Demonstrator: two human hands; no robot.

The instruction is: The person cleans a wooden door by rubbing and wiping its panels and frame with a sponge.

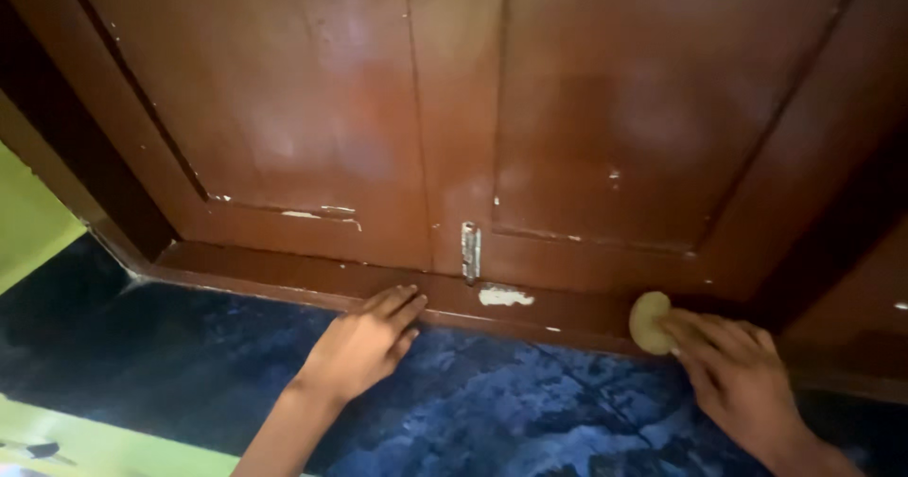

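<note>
Right hand grips round yellowish pad against door sill at 4 o'clock; left hand flat, empty, bracing at 7. Keep pad flush, strokes short.

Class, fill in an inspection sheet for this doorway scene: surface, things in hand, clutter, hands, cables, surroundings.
Surface: dark blue marbled floor, meeting a brown wooden sill.
Things in hand: round tan pad pressed against the sill.
Clutter: nothing seen.
Hands: left hand flat, fingertips on the sill's edge; right hand holds the pad with its fingers.
Cables: nothing seen.
Surroundings: closed brown double door with chipped paint, metal bolt at its foot, green wall at left.
</note>
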